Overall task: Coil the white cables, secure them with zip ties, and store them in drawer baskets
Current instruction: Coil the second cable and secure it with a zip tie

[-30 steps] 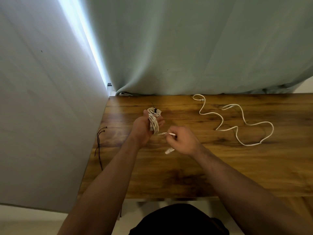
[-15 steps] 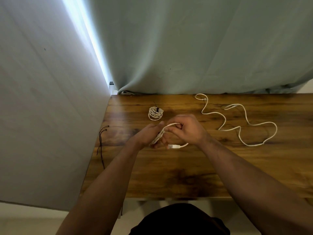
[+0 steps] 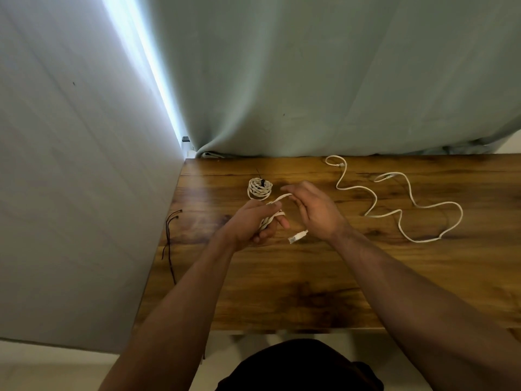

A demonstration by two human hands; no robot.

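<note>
My left hand (image 3: 251,225) grips a partly wound bundle of white cable (image 3: 271,218) above the wooden table (image 3: 310,283). A strand (image 3: 284,196) runs from the bundle to my right hand (image 3: 317,211), which holds it loosely between thumb and fingers. The cable's plug (image 3: 296,237) hangs below the right palm. A finished white coil (image 3: 260,189) with a black zip tie (image 3: 262,182) lies on the table just behind my hands. Another white cable (image 3: 394,214) lies loose and uncoiled at the right.
Thin black zip ties (image 3: 170,235) lie at the table's left edge, partly hanging over it. A grey wall (image 3: 70,193) is close on the left. A pale green curtain (image 3: 338,80) hangs behind the table's far edge.
My right hand met the left hand at the bundle, then swung out to the right, carrying a strand of cable. The left hand dropped a little lower. The tied coil stays put.
</note>
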